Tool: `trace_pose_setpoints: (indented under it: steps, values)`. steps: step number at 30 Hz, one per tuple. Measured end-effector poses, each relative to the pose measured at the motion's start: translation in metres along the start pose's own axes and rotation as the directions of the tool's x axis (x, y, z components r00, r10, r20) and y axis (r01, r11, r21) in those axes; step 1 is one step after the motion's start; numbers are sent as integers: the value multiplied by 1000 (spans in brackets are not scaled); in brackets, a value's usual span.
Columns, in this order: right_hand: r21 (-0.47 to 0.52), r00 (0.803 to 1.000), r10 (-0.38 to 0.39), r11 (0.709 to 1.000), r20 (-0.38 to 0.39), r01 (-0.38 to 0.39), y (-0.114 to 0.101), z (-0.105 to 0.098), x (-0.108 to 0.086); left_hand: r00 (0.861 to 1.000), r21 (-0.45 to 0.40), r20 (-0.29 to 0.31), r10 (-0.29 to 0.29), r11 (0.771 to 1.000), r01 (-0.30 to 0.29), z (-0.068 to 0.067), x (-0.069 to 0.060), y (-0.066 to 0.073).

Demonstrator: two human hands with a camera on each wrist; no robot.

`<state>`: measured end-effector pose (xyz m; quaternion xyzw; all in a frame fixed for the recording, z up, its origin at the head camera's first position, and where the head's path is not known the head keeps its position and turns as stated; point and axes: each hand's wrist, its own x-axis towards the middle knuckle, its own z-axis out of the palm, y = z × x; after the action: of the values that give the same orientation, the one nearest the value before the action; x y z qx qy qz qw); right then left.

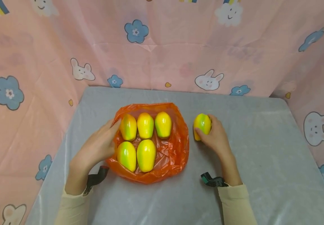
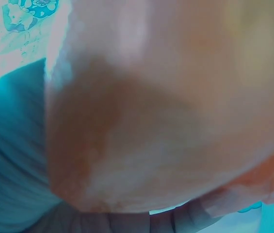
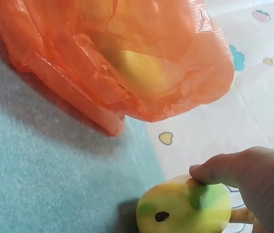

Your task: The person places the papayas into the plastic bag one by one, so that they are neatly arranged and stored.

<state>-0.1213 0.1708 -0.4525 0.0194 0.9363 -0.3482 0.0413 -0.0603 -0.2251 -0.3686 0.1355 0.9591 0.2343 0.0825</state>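
An orange plastic bag lies spread on the table with its mouth up. Several glossy yellow-green papayas lie inside it in two rows. At the bag's left side, my left hand holds the rim, its thumb over the edge beside the papayas. Much of the left wrist view is a close blur, with fingers along the bottom. To the right of the bag, my right hand grips one more papaya between thumb and fingers. That papaya's dark end spot shows in the right wrist view.
The grey cloth-covered table reaches out around the bag on all sides. A pink curtain printed with rabbits, flowers and clouds hangs behind the table and along both sides.
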Motion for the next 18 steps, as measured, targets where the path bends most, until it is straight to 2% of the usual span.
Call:
trace_pose_setpoints:
  steps: [6, 14, 18]
  values:
    - [19, 1000, -9, 1000, -15, 9, -4, 3, -2, 1000, 10, 13, -11, 1000, 11, 1, -1, 0]
    - [91, 995, -91, 991, -45, 95, -6, 1, -8, 999, 11, 31, -17, 1000, 17, -3, 1, -2]
    - [145, 994, -103, 984, -39, 108, -5, -2, -16, 999, 7, 38, -20, 1000, 20, -3, 1, -2]
